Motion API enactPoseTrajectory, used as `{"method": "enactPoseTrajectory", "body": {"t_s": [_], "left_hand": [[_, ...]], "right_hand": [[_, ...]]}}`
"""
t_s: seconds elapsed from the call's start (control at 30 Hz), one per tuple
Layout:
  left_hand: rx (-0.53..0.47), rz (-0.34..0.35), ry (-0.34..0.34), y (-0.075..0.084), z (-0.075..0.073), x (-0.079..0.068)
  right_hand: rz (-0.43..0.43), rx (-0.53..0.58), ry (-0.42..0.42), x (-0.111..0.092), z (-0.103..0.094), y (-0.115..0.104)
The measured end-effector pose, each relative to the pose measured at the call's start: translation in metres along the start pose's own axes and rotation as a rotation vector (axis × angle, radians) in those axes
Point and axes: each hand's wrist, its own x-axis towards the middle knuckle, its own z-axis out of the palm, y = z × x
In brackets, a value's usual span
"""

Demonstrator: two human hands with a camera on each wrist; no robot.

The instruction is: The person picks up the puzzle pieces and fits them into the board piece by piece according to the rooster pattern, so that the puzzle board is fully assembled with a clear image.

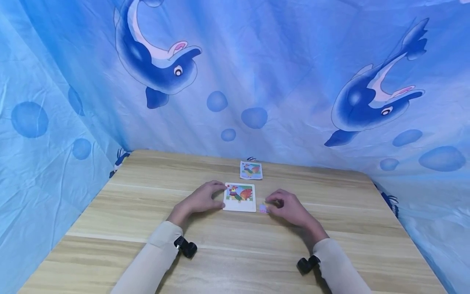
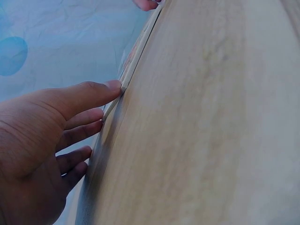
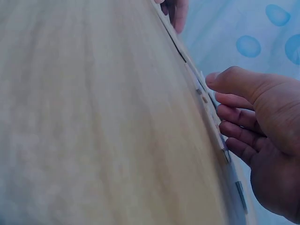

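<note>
1. L hand [image 1: 203, 197]: fingers spread, relaxed; thumb & fingertips touch L edge of puzzle tray, thumb at near corner, index at far corner.
2. R hand [image 1: 288, 207]: fingers loosely bent, thumb & index at puzzle pc. [image 1: 262, 208], just R of tray; can't tell if pinched or only touched.
3. Puzzle tray [image 1: 239, 208]: flat, squarish, white rim, rounded corners; lies mid-table betw. hands. Contents: rooster pic., red/orange tail, w/ blue & green bkgd.; near strip plain white.
4. Puzzle pc.: small, flat, mostly purple, w/ bit of yellow.
5. Pic. card [image 1: 251, 170]: thin, white-edged, same rooster design; lies beyond tray.
6. Thin flat bits [image 3: 241, 197] by R hand, seen edge-on; ID unclear.
7. Table [image 1: 238, 261]: lt. wood grain, streaked lengthwise, rounded far corners.
8. Fabric backdrop [image 1: 286, 61]: blue, wrinkled, dolphin & bubble print.
9. Sleeves [image 1: 147, 265]: off-white, w/ blk. wrist cams [image 1: 188, 248].
</note>
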Motion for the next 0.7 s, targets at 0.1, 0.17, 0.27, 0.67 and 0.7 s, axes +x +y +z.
{"method": "enactPoseTrajectory", "body": {"t_s": [0.1, 0.17, 0.27, 0.67, 0.7], "left_hand": [[-0.001, 0.003, -0.001, -0.0006, -0.0008, -0.0004], [0.0, 0.008, 0.002, -0.0009, -0.0013, -0.0007], [-0.006, 0.006, 0.003, -0.0007, -0.001, -0.0008], [-0.004, 0.007, 0.003, -0.001, 0.0, -0.001], [-0.01, 0.003, 0.002, -0.0009, -0.0001, -0.0012]], "right_hand": [[-0.015, -0.011, -0.014, -0.0012, 0.0004, 0.0021], [-0.028, -0.024, -0.023, -0.0016, 0.001, 0.0038], [-0.043, -0.043, -0.028, -0.0022, 0.0018, 0.0062], [-0.049, -0.043, -0.009, -0.0035, 0.0027, 0.0087], [-0.042, -0.041, -0.01, -0.0035, 0.0028, 0.0086]]}}
